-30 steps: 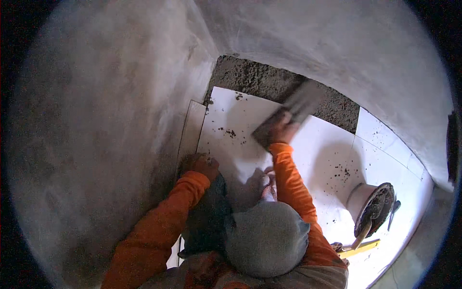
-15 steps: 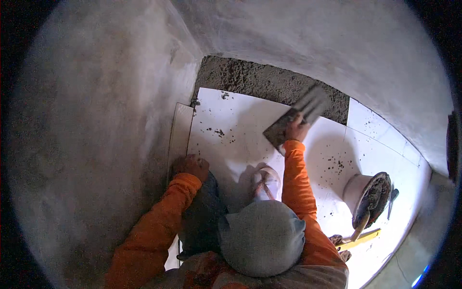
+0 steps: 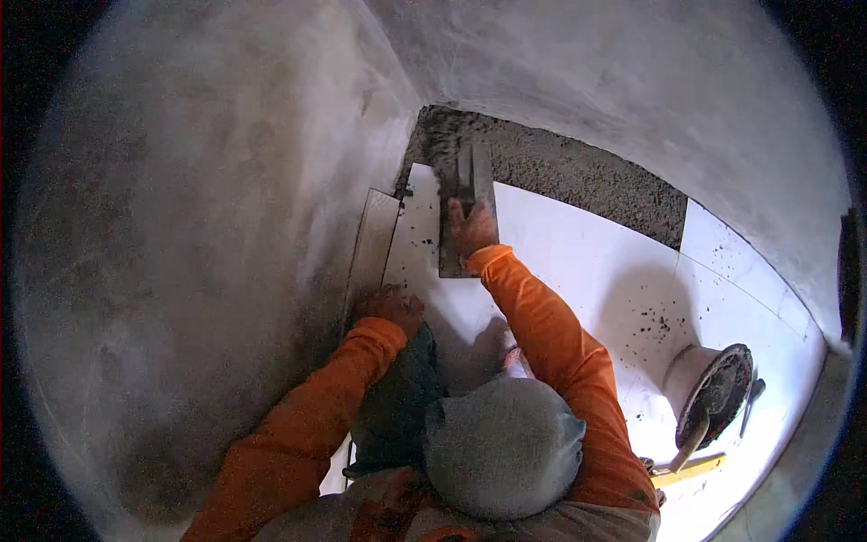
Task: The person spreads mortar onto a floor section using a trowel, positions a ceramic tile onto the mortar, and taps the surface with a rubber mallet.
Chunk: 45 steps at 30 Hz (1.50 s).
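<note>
My right hand (image 3: pixel 472 228) grips a flat rectangular plastering trowel (image 3: pixel 479 178), blurred by motion. The trowel's far end lies over the grey mortar bed (image 3: pixel 578 167) along the back wall, and its near end overlaps the white floor tile (image 3: pixel 560 230). Scattered mortar crumbs dot this tile. My left hand (image 3: pixel 393 310) rests at my bent knee (image 3: pixel 406 370), beside a narrow tile strip (image 3: pixel 375 237) by the left wall. Shadow hides its fingers, and I see nothing held in it.
A mortar bucket (image 3: pixel 709 388) lies tipped on the tiles at right, a wooden-handled tool (image 3: pixel 694 443) at its mouth. Beside it are a dark-handled tool (image 3: pixel 751 406) and a yellow level (image 3: pixel 695 470). Bare grey walls (image 3: pixel 226 226) close in the left and back.
My right hand has swept the trowel leftward along the mortar edge, toward the corner. My left hand stays at the knee. The whole view has shifted slightly.
</note>
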Tool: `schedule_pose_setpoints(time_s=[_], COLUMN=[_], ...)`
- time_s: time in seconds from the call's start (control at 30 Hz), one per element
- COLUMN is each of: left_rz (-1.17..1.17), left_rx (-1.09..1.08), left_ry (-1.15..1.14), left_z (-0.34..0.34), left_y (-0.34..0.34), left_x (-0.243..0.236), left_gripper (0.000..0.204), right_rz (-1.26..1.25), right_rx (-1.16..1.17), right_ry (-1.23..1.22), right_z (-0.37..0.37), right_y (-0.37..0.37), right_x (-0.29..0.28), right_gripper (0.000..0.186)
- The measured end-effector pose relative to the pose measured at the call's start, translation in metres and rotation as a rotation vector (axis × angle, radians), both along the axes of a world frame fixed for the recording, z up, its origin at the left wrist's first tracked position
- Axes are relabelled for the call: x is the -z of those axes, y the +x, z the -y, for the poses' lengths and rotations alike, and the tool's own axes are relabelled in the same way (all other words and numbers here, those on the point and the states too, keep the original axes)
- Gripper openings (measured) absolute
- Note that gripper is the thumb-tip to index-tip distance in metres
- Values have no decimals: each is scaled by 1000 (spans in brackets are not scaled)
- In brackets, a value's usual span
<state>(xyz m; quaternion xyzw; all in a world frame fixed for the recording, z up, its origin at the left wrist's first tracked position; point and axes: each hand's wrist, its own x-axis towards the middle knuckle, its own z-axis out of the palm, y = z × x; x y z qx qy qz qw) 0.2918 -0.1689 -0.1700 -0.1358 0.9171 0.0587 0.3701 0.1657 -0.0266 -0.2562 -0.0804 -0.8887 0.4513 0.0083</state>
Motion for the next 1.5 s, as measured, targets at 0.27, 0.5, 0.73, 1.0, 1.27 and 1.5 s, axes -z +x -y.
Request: schedule_pose_setpoints(time_s=[0.27, 0.5, 0.73, 1.0, 1.27, 1.5], left_rz=[-41, -78, -182, -488, -155, 143], left_rx=[2, -85, -39, 245, 116, -73], left_ry=[18, 19, 84, 100, 159, 2], left_z=[6, -8, 33, 28, -15, -1], left_y=[10, 4, 35, 42, -4, -6], left_x=[17, -15, 67, 67, -25, -15], left_gripper=[52, 55, 42, 36, 39, 50], right_rz=[154, 89, 433, -117, 99, 76], right_rx=[-246, -275, -247, 252, 856, -181], right_ry=[68, -50, -66, -53, -188, -201], right_z=[5, 0, 7, -134, -300, -104], right_y=[-2, 24, -24, -4, 33, 25], right_x=[-24, -20, -48, 22, 13, -41], right_gripper=[64, 74, 75, 36, 44, 55])
